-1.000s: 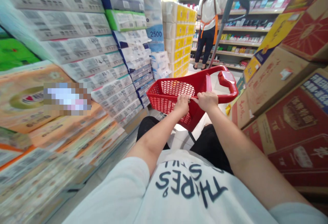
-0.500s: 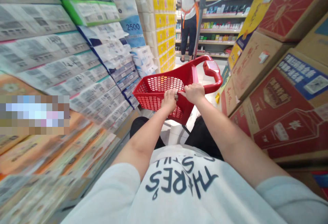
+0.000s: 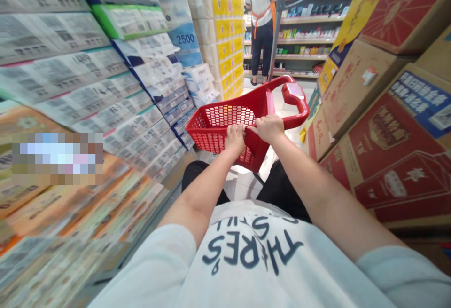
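Observation:
A red shopping cart (image 3: pixel 207 138) with a perforated plastic basket stands sideways in front of me, its curved handle to the right. Both hands are closed over the basket's near rim. My left hand (image 3: pixel 235 138) grips the rim around the middle, a ring showing on one finger. Just to its right, my right hand (image 3: pixel 269 128) wraps the rim beside the handle end, close to my left hand but apart. My fingertips inside the basket are partly hidden. What I see of the basket's inside shows only its mesh wall.
Stacked tissue packs (image 3: pixel 105 75) line the left side, with yellow-and-white packs (image 3: pixel 227 40) farther on. Cardboard boxes (image 3: pixel 394 134) pile up close on the right. Ahead, a person (image 3: pixel 261 21) stands by a grey pole (image 3: pixel 276 26) before stocked shelves (image 3: pixel 310 16).
The whole view has shifted slightly, so the cart, shelves and stacks sit a little farther right. Both hands keep the same hold on the cart's rim.

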Available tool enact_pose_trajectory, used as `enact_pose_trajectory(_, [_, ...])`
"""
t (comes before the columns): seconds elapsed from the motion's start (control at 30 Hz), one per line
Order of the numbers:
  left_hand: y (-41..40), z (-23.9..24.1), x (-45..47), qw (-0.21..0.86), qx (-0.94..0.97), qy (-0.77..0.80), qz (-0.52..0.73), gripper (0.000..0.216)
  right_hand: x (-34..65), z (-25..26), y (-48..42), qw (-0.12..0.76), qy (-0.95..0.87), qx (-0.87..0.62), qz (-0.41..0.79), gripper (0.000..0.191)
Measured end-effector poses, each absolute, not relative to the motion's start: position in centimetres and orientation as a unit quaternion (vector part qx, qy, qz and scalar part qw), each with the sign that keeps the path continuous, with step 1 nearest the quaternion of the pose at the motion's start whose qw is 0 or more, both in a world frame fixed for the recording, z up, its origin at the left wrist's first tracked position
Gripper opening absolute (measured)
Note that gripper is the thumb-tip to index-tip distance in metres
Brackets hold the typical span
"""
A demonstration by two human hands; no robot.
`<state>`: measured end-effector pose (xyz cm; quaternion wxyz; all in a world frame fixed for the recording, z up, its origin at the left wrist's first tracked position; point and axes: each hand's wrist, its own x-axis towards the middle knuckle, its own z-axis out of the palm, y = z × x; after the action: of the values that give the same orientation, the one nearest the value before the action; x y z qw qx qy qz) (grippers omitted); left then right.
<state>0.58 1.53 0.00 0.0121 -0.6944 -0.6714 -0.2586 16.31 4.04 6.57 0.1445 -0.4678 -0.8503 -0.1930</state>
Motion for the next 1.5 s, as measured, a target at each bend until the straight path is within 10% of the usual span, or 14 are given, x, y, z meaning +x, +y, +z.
enact_pose_trajectory(1.5, [1.0,1.2,1.7,-0.01,-0.714,-0.647,-0.268,0.049,16.0,6.3,3.6,0.144,-0.843,-0.475,-0.207,0.048])
